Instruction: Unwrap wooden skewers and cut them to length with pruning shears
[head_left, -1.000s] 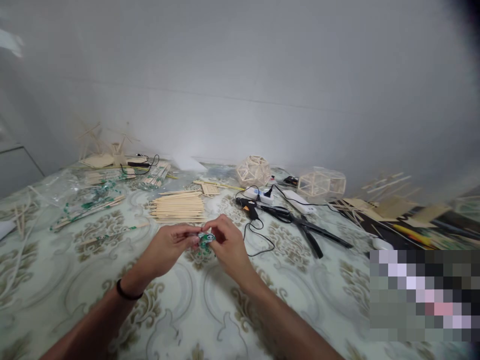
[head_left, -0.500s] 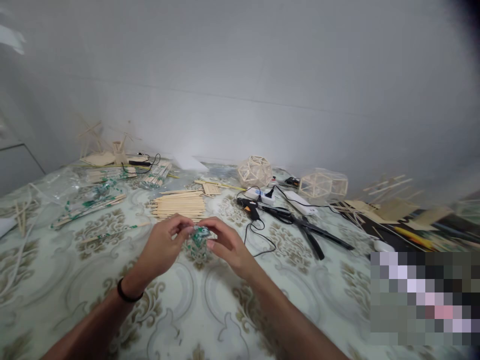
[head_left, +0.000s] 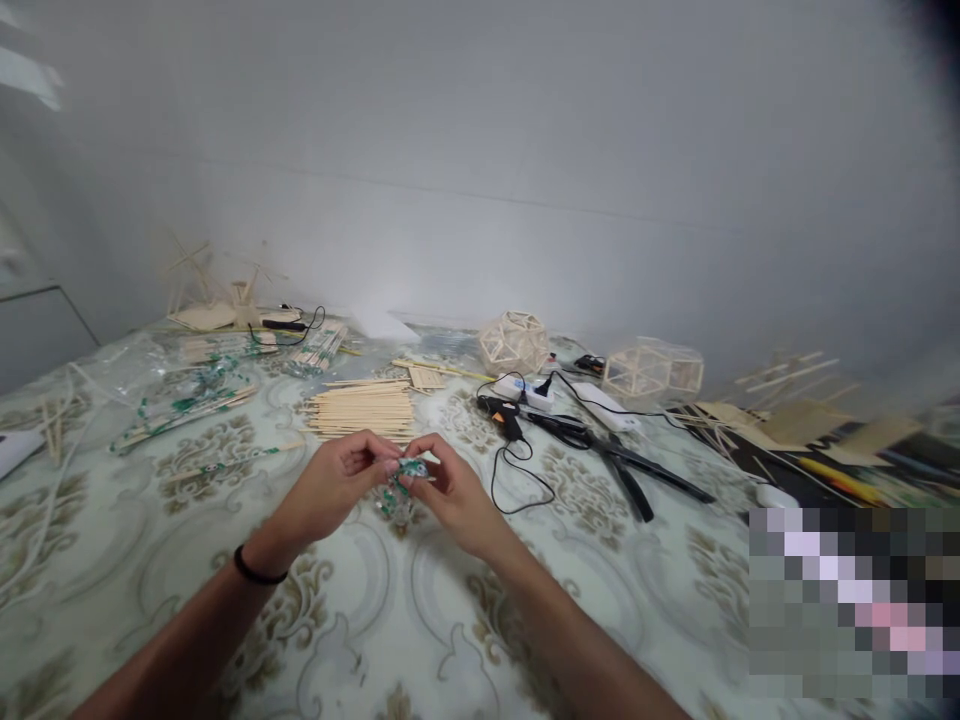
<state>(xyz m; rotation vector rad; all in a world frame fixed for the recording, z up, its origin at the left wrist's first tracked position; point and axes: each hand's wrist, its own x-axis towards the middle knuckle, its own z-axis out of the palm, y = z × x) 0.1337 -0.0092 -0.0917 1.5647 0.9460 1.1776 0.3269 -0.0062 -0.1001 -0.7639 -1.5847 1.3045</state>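
Between my hands is a crumpled clear plastic wrapper (head_left: 397, 492) with green and white print, of the kind that sleeves chopsticks. My left hand (head_left: 337, 485) pinches its left side between thumb and fingers; a dark band circles that wrist. From the other side my right hand (head_left: 454, 490) grips the wrapper with thumb and forefinger. Just beyond my fingers lies a stack of bare wooden chopsticks (head_left: 360, 408), side by side on the patterned tablecloth (head_left: 405, 630). A single chopstick in its printed wrapper (head_left: 232, 462) rests left of my left hand.
Wrapped chopsticks (head_left: 184, 415) lie at left near a clear plastic bag (head_left: 124, 370). Right of the stack are a glue gun (head_left: 501, 415), a power strip (head_left: 525, 390) and a black tripod-like object (head_left: 630, 475). Two wooden stick frames (head_left: 514, 342) stand by the wall.
My fingers have closed in on the wrapper, the right thumb and forefinger now pressing it more tightly. The whole view has shifted slightly; things on the table stay in place.
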